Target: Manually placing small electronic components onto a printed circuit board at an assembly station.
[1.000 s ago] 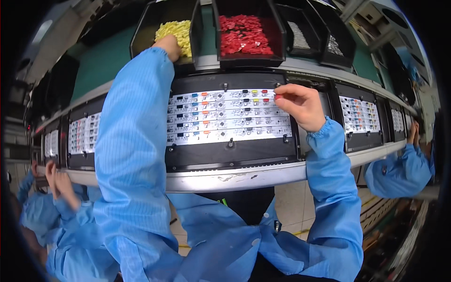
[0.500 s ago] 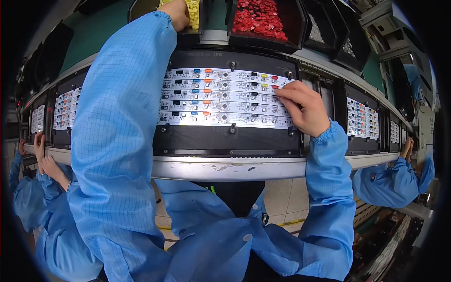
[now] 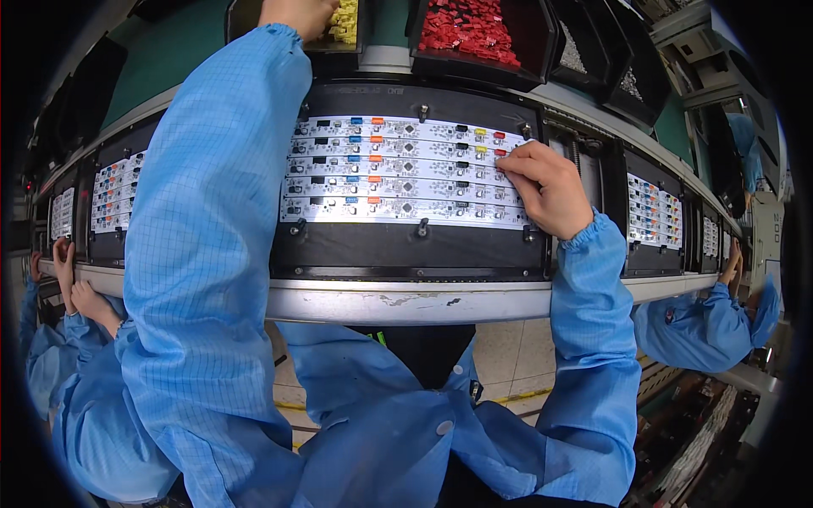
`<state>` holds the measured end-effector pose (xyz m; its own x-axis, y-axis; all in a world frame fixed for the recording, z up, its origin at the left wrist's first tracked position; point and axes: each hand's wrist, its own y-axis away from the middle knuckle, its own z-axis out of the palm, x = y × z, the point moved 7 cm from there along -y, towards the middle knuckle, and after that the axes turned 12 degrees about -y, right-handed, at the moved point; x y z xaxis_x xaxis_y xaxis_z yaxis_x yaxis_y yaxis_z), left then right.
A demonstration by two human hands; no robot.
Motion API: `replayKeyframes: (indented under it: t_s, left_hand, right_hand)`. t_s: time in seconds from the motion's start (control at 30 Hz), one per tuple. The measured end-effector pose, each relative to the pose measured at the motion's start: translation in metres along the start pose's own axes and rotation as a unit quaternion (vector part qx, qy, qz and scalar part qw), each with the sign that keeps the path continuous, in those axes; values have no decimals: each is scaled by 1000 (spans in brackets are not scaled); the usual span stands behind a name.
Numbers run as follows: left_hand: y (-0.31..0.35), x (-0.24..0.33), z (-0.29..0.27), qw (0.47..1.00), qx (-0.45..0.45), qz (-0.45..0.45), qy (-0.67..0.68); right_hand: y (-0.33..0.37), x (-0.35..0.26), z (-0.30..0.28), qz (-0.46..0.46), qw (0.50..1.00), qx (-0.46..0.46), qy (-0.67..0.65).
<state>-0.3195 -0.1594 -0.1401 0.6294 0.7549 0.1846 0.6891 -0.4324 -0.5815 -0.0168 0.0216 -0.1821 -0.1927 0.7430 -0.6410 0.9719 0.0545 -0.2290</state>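
Note:
My left hand [image 3: 296, 15] reaches over a black bin of small yellow connectors [image 3: 345, 21], its fingertips cut off by the picture's upper edge. Several long white circuit boards [image 3: 432, 169] lie in rows in a black carrier [image 3: 356, 245]. At their right end is my right hand [image 3: 552, 188], thumb and forefinger pinched together just below a red connector [image 3: 500, 152] on the second row. Whatever sits between those fingertips is too small to make out. The two far rows bear yellow connectors [image 3: 480, 133] and red ones there; blue and orange parts [image 3: 376, 159] line the left side.
A bin of red connectors [image 3: 466, 34] stands beyond the carrier, with bins of whitish parts [image 3: 572, 49] further right. A metal rail [image 3: 406, 301] runs along the near side. More loaded carriers [image 3: 655, 212] stand on both sides. Co-workers in blue sleeves [image 3: 699, 330] work left and right.
My left hand has shifted slightly left and up over the yellow bin. The boards sit slightly differently in the picture. My right hand stays pinched in nearly the same place.

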Motion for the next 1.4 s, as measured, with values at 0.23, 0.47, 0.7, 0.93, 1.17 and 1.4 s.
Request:
replayKeyframes:
  t_s: [0.23, 0.47, 0.7, 0.93, 1.17, 1.4]
  left_hand:
    - [20, 9, -57, 992, 100, -47, 56]
    - [41, 30, -81, 933, -8, -144, 330]
    - [60, 46, -69, 898, -128, -46, 418]
    - [90, 93, -72, 883, -199, -25, 424]
    - [100, 102, -62, 866, -247, -29, 433]
    - [109, 119, -56, 851, -256, -12, 458]
  right_hand:
    - [-1, 6, 0, 35, 998, 7, -54]
    - [1, 5, 0, 25, 999, 13, -38]
    - [-2, 5, -1, 37, 999, 2, -28]
    - [0, 5, -1, 33, 999, 8, 7]
    - [0, 4, -1, 27, 999, 9, 26]
    - [-1, -2, -4, 12, 1000, 12, 0]
